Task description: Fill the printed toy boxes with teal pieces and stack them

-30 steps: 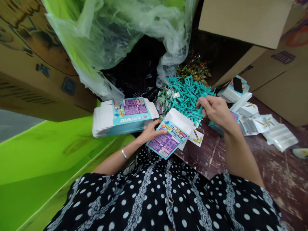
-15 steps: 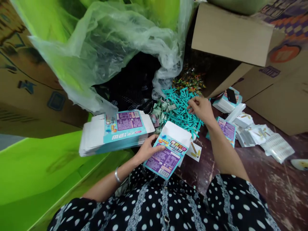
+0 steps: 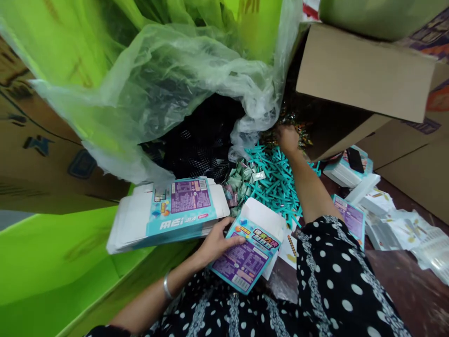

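My left hand point(image 3: 219, 242) grips a flat purple and teal printed carton point(image 3: 245, 257), its white flap standing up at the top. Beyond the teal sticks point(image 3: 273, 182), my right hand point(image 3: 288, 139) reaches into a heap of small shiny multicoloured packets point(image 3: 304, 135); its fingers are hidden there. Small green sachets point(image 3: 236, 180) lie between the teal sticks and a stack of flat cartons point(image 3: 182, 206) at the left. A white card point(image 3: 289, 250) with a printed picture sits just right of the held carton.
A plastic-lined green bag point(image 3: 196, 61) of black pieces point(image 3: 203, 140) stands in front. An open cardboard box point(image 3: 365, 70) is at the right. Near it are a dark phone point(image 3: 355, 159) on a carton stack, another printed carton point(image 3: 351, 217) and white card bundles point(image 3: 389, 234).
My right hand has moved forward from above the teal sticks into the shiny packets. My left hand still holds the carton. The whole view has shifted slightly.
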### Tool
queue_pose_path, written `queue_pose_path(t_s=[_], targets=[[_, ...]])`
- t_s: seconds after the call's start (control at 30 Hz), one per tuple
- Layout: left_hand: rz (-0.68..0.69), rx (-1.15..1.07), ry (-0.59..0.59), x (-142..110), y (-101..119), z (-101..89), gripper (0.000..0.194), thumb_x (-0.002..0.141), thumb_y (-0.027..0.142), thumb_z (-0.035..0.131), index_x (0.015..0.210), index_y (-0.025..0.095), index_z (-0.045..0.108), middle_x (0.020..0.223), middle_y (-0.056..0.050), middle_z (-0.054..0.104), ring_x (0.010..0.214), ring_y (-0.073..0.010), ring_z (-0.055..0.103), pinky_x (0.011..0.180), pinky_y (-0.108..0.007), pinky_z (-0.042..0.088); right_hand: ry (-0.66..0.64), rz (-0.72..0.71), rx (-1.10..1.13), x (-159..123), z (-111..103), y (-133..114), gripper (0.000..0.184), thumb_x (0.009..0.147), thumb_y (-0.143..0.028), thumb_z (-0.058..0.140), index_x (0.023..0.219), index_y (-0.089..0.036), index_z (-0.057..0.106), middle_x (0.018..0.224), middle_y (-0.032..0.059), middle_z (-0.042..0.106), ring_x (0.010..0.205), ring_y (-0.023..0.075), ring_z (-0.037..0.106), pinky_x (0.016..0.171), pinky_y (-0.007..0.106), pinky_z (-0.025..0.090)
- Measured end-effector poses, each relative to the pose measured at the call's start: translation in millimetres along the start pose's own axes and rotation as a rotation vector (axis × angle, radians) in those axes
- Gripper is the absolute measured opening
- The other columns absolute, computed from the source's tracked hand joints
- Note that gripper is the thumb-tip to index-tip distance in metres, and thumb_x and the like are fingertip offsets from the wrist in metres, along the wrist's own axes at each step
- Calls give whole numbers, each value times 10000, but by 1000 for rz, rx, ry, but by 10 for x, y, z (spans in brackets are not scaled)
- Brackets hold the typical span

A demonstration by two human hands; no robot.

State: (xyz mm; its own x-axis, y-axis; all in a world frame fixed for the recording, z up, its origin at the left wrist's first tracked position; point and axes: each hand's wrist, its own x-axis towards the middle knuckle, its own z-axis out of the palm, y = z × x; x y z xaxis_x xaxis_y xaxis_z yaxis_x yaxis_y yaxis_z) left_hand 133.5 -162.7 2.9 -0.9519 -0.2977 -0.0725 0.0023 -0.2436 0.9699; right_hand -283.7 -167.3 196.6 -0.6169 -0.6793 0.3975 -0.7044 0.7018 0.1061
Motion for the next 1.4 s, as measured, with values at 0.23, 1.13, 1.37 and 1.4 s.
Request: queue_pose_path(t_s=[0.23, 1.13, 1.37, 1.4], targets=[[27, 44, 43, 39, -5, -53, 512, 748, 581, 908, 1045, 198, 744, 1077, -80, 813, 1025, -328, 724, 967, -441, 549, 247, 40, 560, -840, -806, 320, 292, 972, -532, 673, 1035, -247, 672, 887, 65, 745, 897, 290, 762, 844, 477, 634], [267, 209, -151, -450, 172, 683, 548, 769, 593, 929, 1081, 187, 733, 1060, -75, 776, 1009, -294, 704, 963, -421, 540, -855, -149, 602, -3422, -1894, -301, 234, 947, -422, 680, 833, -236, 765, 661, -7, 729, 578, 156, 683, 625, 315, 496], [274, 199, -166, -459, 122, 722, 581, 785, 606, 922, 1134, 184, 730, 1120, -86, 791, 1080, -317, 724, 1025, -438, 548, -644, -130, 648, -3590, -1565, -640, 530, 1092, -620, 435, 853, -218, 684, 876, 65, 749, 780, 200, 658, 774, 355, 515], [263, 168, -173, -463, 105, 717, 616, 782, 610, 925, 1179, 185, 722, 1167, -98, 794, 1116, -326, 727, 1055, -453, 547, -654, -144, 674, -3622, -1592, -626, 574, 1094, -665, 410, 876, -218, 695, 912, 74, 764, 819, 212, 674, 800, 362, 529]])
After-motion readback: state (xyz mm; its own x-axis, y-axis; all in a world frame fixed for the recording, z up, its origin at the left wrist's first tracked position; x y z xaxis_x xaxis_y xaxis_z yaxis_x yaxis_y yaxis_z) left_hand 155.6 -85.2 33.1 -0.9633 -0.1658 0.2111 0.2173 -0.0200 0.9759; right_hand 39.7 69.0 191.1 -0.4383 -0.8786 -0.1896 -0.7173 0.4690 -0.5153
